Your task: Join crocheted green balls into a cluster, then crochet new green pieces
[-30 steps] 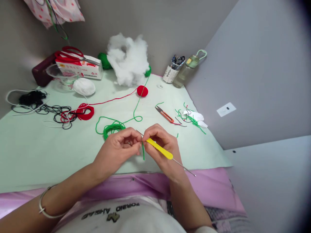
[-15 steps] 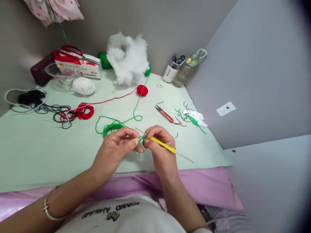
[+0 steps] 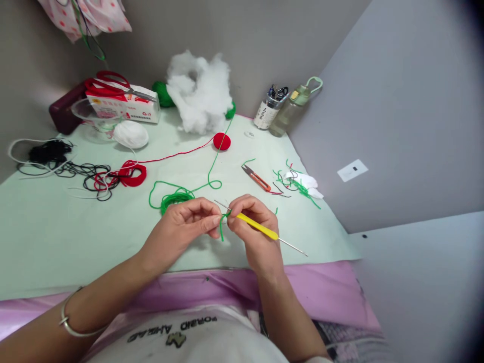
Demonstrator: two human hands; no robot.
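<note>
In the head view, my right hand [image 3: 259, 232] is closed around a crochet hook [image 3: 260, 227] with a yellow handle and metal ends, its upper tip pointing up and left. My left hand [image 3: 189, 222] pinches green yarn [image 3: 222, 232], whose short tail hangs down between the two hands. The yarn runs across to the right fingertips as well. Both hands are close together above the table's front part. Just behind the left hand lies a loose coil of green yarn [image 3: 174, 198]. How the yarn sits inside the fingers is hidden.
Orange-handled thread snips [image 3: 257, 179] and yarn scraps [image 3: 300, 186] lie to the right. Farther back are a red yarn ball [image 3: 222, 141], white stuffing [image 3: 200, 93], a bottle [image 3: 287, 113] and a pen cup [image 3: 267, 111]. Black yarn [image 3: 49, 151] and red scissors [image 3: 113, 83] are left.
Both hands have drifted slightly to the right, and a small gap between them has widened. The hook and the hanging green tail have shifted right with them.
</note>
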